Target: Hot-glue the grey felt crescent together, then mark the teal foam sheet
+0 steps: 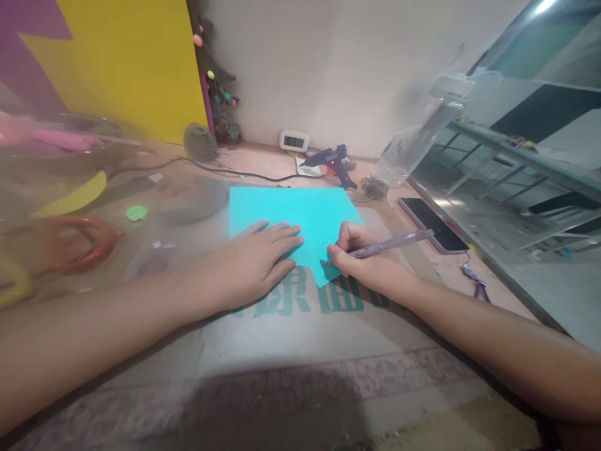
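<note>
A bright turquoise sheet of paper (291, 210) lies on the table in the middle of the head view, one corner pointing toward me. My left hand (263, 257) rests flat on its left part, fingers spread. On the right, my right hand (354, 250) pinches a translucent purple pen (392, 244) whose back end points up and right. The fingers hide the pen's tip, close to the sheet's lower right edge. Under the paper is a pale cardboard surface (248, 344) printed with green characters.
Behind the paper stand a hot glue gun (328, 163), a digital clock (294, 140) and a ball of grey yarn (200, 143). A black cord (188, 161) crosses the back. A phone (434, 224) lies near the right table edge. Orange scissor-like handles (82, 244) are at left.
</note>
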The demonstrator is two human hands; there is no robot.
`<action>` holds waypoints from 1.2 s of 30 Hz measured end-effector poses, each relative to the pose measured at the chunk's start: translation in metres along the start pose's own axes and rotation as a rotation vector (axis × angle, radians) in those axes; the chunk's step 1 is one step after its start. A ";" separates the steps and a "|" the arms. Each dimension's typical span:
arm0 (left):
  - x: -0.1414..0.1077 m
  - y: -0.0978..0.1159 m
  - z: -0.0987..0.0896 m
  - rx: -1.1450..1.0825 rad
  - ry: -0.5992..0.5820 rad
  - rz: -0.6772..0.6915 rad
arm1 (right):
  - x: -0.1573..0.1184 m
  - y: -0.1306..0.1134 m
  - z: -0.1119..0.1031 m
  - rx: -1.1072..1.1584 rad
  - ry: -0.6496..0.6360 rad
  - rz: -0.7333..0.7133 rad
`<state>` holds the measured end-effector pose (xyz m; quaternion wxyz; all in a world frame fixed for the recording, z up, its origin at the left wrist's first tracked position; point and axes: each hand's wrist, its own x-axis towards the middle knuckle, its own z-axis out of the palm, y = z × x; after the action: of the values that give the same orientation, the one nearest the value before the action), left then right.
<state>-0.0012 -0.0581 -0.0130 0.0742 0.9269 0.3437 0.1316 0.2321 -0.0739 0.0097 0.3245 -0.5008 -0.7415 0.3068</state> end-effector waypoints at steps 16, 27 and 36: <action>0.000 0.001 -0.001 0.005 -0.005 0.000 | 0.000 -0.001 0.000 -0.039 0.023 -0.016; 0.001 0.001 -0.001 0.014 -0.002 0.006 | 0.000 0.000 0.001 -0.112 0.034 -0.018; 0.001 0.005 -0.001 0.022 -0.013 -0.028 | 0.001 0.000 0.003 -0.060 -0.013 0.066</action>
<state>0.0020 -0.0613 -0.0107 0.0681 0.9236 0.3574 0.1205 0.2296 -0.0734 0.0079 0.2945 -0.5323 -0.7355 0.2982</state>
